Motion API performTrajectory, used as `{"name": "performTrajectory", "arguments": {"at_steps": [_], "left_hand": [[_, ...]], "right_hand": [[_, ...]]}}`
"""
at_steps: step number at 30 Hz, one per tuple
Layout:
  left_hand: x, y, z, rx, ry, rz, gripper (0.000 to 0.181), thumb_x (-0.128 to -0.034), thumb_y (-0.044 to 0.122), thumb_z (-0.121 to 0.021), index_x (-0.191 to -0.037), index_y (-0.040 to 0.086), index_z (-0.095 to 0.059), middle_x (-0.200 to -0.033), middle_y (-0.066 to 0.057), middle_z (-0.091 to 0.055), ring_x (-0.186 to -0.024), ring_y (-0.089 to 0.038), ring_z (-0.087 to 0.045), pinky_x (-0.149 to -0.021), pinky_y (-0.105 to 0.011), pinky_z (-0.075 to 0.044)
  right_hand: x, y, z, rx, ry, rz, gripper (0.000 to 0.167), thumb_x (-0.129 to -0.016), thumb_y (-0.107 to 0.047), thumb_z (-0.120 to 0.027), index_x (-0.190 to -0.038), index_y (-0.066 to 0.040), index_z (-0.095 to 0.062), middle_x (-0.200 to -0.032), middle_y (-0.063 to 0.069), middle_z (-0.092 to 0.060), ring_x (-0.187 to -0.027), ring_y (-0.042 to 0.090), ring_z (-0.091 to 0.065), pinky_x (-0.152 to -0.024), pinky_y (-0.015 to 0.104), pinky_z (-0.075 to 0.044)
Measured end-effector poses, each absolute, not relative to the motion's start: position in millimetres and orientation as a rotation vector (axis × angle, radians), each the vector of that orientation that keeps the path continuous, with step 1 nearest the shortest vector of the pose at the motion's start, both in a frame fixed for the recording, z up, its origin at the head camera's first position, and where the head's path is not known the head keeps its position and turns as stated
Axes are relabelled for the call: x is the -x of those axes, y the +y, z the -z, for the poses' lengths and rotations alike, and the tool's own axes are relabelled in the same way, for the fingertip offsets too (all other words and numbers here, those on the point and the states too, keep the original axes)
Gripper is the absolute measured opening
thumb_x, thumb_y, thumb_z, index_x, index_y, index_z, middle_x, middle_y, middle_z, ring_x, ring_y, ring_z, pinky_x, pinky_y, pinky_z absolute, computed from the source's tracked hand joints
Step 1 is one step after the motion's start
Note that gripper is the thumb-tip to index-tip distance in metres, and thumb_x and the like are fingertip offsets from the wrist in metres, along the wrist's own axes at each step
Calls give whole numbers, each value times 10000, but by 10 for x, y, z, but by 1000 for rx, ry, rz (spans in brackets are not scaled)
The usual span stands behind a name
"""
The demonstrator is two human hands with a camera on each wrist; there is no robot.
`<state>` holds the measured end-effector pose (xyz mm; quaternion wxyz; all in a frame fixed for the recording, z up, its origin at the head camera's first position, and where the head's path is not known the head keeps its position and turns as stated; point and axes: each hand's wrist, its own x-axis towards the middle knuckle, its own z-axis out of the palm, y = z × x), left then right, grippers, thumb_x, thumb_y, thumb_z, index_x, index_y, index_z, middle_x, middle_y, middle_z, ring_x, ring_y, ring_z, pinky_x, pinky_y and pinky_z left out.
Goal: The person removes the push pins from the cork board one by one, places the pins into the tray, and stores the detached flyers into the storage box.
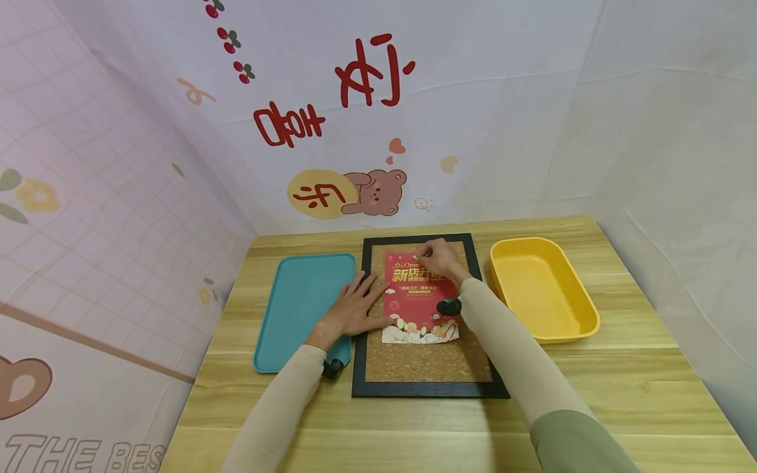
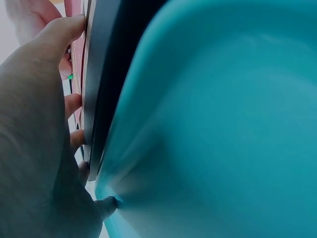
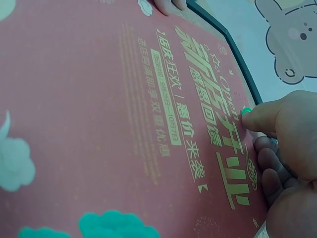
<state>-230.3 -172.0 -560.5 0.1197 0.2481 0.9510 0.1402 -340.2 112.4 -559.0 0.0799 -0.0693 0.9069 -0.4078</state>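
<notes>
A red poster (image 1: 414,306) with gold Chinese lettering lies on a black-framed corkboard (image 1: 426,369). My left hand (image 1: 353,310) is spread with straight fingers across the board's left edge, its thumb reaching the poster's lower left side. At the poster's top edge, my right hand (image 1: 439,258) holds a small green push pin (image 3: 245,111) against the paper with thumb and finger, the other fingers curled beneath. How deep the pin sits is hidden. In the left wrist view, one left fingertip touches the rim of the teal tray (image 2: 228,124).
The teal tray lies left of the corkboard, right beside its frame. A yellow tray (image 1: 541,289) stands to the right, close to my right forearm. Behind the wooden table (image 1: 426,433) hangs a white printed cloth (image 1: 503,131), with another along the left side.
</notes>
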Motion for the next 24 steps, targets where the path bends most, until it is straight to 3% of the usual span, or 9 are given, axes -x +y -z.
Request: {"name": "performTrajectory", "arguments": {"at_steps": [7,13,24], "left_hand": [[2317,-1734,5657,-721,2761,-498,1008,-1030,840,-555,-1818,270,-289,-1923,-124,-137,-1796,-448,-19,-1393,-793,-142],[2317,-1712,5629,-693,2762,-434,963,-1050,738,-627,-1821,276,-279,-1930,-105,-117,-1800,-442,-9,-1409,-776,-141],[2331,-1708,5650,-693,2772,-428,963,-1047,732,-637,-1820,286,-279,-1930,-96,-123,-1801,-440,-20,-1405,-779,-152]], "right_hand": [[3425,1147,5624,262,2720,1193,171,-1123,-181,-709,-1180,-54,-807,-1149,159,-764,-967,259,-681,-867,400,-572],[3418,1168,5646,329,2695,1213,184,-1135,-182,-700,-1203,-42,-797,-1165,173,-758,-979,274,-692,-882,417,-577],[3375,1188,5657,376,2692,1245,183,-1133,-177,-691,-1204,-31,-775,-1149,172,-744,-942,263,-666,-831,389,-563]]}}
